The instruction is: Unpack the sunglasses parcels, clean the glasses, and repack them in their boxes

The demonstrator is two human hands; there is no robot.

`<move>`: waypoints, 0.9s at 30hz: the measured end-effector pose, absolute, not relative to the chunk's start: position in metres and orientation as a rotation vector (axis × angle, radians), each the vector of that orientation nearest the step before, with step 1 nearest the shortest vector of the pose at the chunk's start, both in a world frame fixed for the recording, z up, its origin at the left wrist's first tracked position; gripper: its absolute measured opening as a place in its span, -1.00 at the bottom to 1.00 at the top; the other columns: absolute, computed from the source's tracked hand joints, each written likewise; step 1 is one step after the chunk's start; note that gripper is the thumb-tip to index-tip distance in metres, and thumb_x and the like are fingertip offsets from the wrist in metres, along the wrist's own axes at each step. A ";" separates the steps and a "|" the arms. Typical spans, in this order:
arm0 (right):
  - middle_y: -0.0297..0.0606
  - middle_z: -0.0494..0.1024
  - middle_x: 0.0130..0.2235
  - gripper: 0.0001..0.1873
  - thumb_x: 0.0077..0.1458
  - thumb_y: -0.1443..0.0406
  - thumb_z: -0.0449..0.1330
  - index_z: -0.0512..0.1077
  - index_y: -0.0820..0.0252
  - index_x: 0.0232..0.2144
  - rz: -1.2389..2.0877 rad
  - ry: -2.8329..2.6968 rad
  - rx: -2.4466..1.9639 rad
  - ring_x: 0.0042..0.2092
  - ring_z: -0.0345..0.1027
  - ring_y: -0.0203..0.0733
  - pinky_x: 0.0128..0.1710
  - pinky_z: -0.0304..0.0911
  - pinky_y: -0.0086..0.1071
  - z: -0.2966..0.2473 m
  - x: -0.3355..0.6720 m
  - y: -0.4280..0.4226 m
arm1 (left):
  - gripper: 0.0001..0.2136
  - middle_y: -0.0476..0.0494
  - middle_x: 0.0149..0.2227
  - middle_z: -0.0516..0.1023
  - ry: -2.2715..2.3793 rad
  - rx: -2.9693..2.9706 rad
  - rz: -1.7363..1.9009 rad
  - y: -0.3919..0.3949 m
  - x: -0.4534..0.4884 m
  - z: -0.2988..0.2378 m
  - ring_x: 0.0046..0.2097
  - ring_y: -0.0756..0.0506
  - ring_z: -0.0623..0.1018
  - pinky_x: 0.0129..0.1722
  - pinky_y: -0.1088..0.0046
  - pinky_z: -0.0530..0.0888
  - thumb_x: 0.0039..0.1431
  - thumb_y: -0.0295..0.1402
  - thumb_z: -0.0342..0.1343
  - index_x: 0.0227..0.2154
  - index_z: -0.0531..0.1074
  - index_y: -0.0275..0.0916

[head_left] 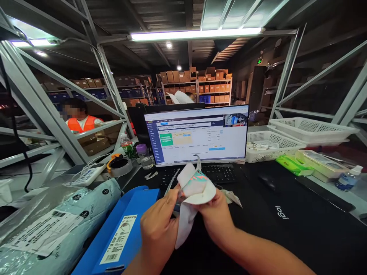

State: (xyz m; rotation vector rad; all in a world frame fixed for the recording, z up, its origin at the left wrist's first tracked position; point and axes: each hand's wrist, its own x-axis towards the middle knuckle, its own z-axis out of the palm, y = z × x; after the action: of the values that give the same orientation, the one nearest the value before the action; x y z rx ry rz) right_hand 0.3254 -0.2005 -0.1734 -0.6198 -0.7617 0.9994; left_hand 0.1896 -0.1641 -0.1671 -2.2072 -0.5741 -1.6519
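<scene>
In front of the monitor, my left hand (160, 219) and my right hand (216, 214) are both closed on a pair of glasses (197, 182) with a shiny, iridescent lens. One thin temple arm stands up towards the screen, another slants out on the left. White, soft-looking material (185, 223) hangs below the glasses between my hands; whether it is joined to them I cannot tell. My fingertips are partly hidden behind it. To the left of my left hand lies a long blue box (136, 208) with a white "Wakening" label. Beyond my hands is a black keyboard (226, 173).
Plastic-wrapped parcels (57, 229) fill the left side. Tape rolls (119, 164) and bottles stand behind them. A lit monitor (197, 133) is at centre. Right are a mouse (267, 181), white baskets (269, 145), a green pack (294, 165) and a spray bottle (349, 178). A person in an orange vest (82, 124) is beyond the frame.
</scene>
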 end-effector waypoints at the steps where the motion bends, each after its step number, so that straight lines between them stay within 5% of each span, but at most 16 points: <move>1: -0.38 0.71 -0.30 -0.64 -0.35 0.32 0.58 0.65 0.00 -0.39 1.067 -0.707 -0.583 -0.22 0.57 -0.07 -0.08 0.45 -0.23 -0.168 0.333 -0.198 | -0.63 -0.36 -0.13 0.69 -0.540 -2.224 -1.641 -0.164 0.189 -0.164 -0.16 -0.16 0.70 -0.15 0.45 0.60 0.14 -0.54 0.29 0.03 0.48 -0.41; 7: -0.35 0.69 -0.26 -0.66 -0.31 0.26 0.58 0.60 0.09 -0.40 1.284 -0.580 -0.491 -0.21 0.53 -0.19 -0.04 0.39 -0.30 -0.150 0.362 -0.182 | -0.69 -0.19 -0.12 0.70 -0.478 -2.376 -1.476 -0.156 0.176 -0.143 -0.13 -0.10 0.70 0.03 0.42 0.60 0.20 -0.58 0.16 0.01 0.50 -0.32; 11: -0.39 0.58 -0.47 -0.68 -0.28 0.20 0.57 0.56 0.18 -0.49 1.250 -1.121 -0.694 -0.39 0.39 -0.27 -0.30 0.32 -0.41 -0.144 0.383 -0.190 | -0.71 -0.11 -0.05 0.69 -0.555 -2.542 -1.415 -0.149 0.153 -0.129 -0.05 -0.12 0.69 0.10 0.32 0.58 0.21 -0.47 0.14 -0.01 0.52 -0.23; 15: -0.45 0.29 -0.65 -0.61 -0.02 0.29 0.43 0.38 0.23 -0.73 0.883 -1.836 -1.097 -0.56 0.08 -0.39 -0.52 0.07 -0.46 -0.122 0.447 -0.222 | -0.71 -0.11 -0.02 0.67 -0.633 -2.546 -1.412 -0.143 0.132 -0.119 0.01 -0.14 0.66 0.21 0.18 0.49 0.23 -0.44 0.13 0.01 0.51 -0.21; 22: -0.20 0.57 -0.45 -0.76 -0.10 0.12 0.48 0.59 0.08 -0.43 -0.111 -1.228 -1.255 -0.39 0.45 -0.05 -0.44 0.38 -0.27 -0.111 0.527 -0.266 | -0.68 -0.09 0.08 0.62 -0.603 -2.719 -1.237 -0.146 0.132 -0.122 0.10 -0.08 0.60 0.32 0.18 0.38 0.28 -0.46 0.11 0.08 0.46 -0.19; 27: -0.32 0.40 -0.59 -0.61 0.06 0.13 0.38 0.38 0.13 -0.67 0.018 -1.608 -1.140 -0.54 0.20 -0.25 -0.56 0.18 -0.39 -0.116 0.466 -0.254 | -0.68 -0.05 0.08 0.61 -0.495 -2.880 -1.156 -0.155 0.142 -0.123 0.10 -0.03 0.59 0.29 0.32 0.41 0.29 -0.49 0.11 0.08 0.46 -0.17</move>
State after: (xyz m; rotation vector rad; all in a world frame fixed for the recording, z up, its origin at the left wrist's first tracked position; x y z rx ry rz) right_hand 0.4659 -0.2539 -0.1159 -1.1398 -1.6076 0.0180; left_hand 0.1422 -0.1554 -0.1234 -2.8795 -0.4951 -1.1562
